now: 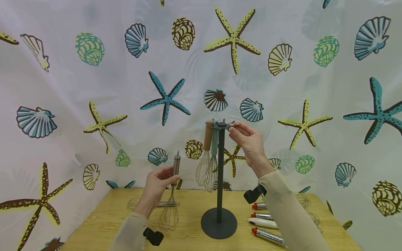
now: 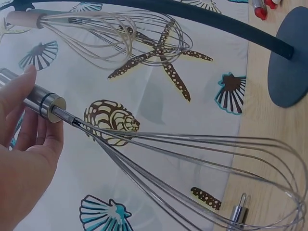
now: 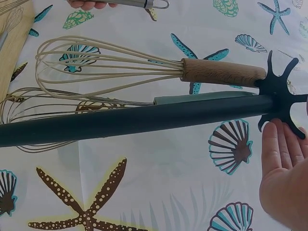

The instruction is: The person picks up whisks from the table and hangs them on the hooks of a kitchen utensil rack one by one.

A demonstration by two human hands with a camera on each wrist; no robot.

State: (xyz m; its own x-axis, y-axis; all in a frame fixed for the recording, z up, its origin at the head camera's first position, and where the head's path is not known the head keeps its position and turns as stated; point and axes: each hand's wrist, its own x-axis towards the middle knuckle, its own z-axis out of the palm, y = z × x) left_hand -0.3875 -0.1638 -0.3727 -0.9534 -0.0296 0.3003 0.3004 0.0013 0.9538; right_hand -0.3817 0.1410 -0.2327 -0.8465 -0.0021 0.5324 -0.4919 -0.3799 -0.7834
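Note:
My left hand [image 1: 155, 190] holds a metal whisk [image 1: 177, 165] by its steel handle, wires downward and hanging loop up, left of a dark stand [image 1: 220, 174]. In the left wrist view, the thumb and fingers close round the handle [image 2: 36, 96]. At the stand's top, my right hand [image 1: 251, 141] pinches one arm of the hook ring [image 1: 222, 124] between thumb and fingers. The right wrist view shows its fingers [image 3: 284, 149] against a hook, the thumb out of sight. A wooden-handled whisk [image 1: 208, 137] and a teal-handled whisk [image 1: 215, 142] hang on the stand's left side.
Another metal whisk [image 1: 164, 204] lies on the wooden table [image 1: 188, 240] behind my left forearm. On the right lie several whisks with red-tipped steel handles [image 1: 268, 237] and one with a white handle [image 1: 262, 222], partly behind my right sleeve. A shell-patterned curtain [image 1: 194, 76] surrounds the table.

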